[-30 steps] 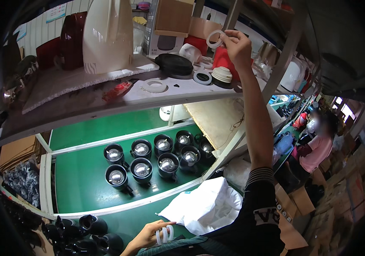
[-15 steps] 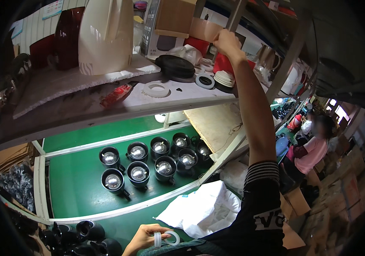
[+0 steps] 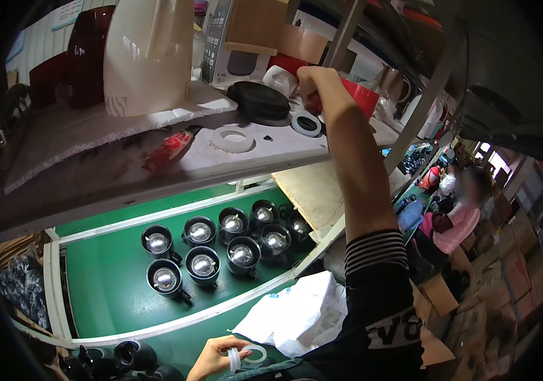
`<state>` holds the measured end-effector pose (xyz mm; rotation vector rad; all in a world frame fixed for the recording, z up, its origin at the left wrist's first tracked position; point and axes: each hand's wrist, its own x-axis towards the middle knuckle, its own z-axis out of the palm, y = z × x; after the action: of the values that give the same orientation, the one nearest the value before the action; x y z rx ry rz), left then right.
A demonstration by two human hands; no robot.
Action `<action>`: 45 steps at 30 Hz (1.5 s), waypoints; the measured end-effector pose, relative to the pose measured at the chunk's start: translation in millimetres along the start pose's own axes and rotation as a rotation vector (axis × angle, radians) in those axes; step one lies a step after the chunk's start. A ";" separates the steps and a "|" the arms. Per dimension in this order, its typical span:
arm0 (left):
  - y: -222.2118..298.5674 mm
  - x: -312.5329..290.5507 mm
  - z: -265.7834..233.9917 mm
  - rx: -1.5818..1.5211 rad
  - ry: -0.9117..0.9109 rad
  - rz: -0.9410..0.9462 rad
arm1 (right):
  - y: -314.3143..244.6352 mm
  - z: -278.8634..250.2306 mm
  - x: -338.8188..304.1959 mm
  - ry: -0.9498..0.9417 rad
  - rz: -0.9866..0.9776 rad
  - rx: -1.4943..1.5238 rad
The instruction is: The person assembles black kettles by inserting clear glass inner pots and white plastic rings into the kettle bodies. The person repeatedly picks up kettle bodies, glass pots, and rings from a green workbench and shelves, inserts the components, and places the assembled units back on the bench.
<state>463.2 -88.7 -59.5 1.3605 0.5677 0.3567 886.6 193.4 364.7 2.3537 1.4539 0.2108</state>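
Near the lower edge, my left hand (image 3: 217,357) is closed around translucent white rings (image 3: 256,354), two of them showing. My right arm reaches up over the shelf (image 3: 208,166). There, my right hand (image 3: 317,84) is bent downward with curled fingers beside a red container (image 3: 360,96); its fingertips and anything in them are hidden. Close by on the shelf lie a black round part (image 3: 258,100), a grey-white ring with a dark centre (image 3: 306,124) and a larger white ring (image 3: 232,140).
Below the shelf, several black cups (image 3: 203,264) with shiny insides stand on a green worktop (image 3: 106,295). A white bag (image 3: 293,314) lies in front. A cream jug (image 3: 147,60) and red-handled tool (image 3: 168,151) sit on the shelf. A person in pink (image 3: 458,225) is at right.
My right hand has come down and left from beside the metal post, toward the parts on the shelf. My left hand keeps hold of the rings. The view has shifted slightly.
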 end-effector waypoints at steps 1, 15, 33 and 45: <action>3.5 0.4 -0.8 0.004 -0.009 -0.019 | 7.0 4.9 5.8 0.015 0.019 0.043; -6.6 -0.9 2.3 0.040 0.046 0.046 | 37.9 3.8 6.9 0.526 -0.073 0.326; 12.0 7.4 -11.4 -0.335 0.354 0.309 | -44.7 120.4 -245.5 1.421 -0.915 0.201; 129.5 2.3 29.8 -0.709 -0.035 0.468 | -71.0 198.9 -367.6 1.163 -1.230 0.315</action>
<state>492.8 -87.5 70.0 0.7895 0.0558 0.8246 721.3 -149.1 177.5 0.9252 3.2768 1.1238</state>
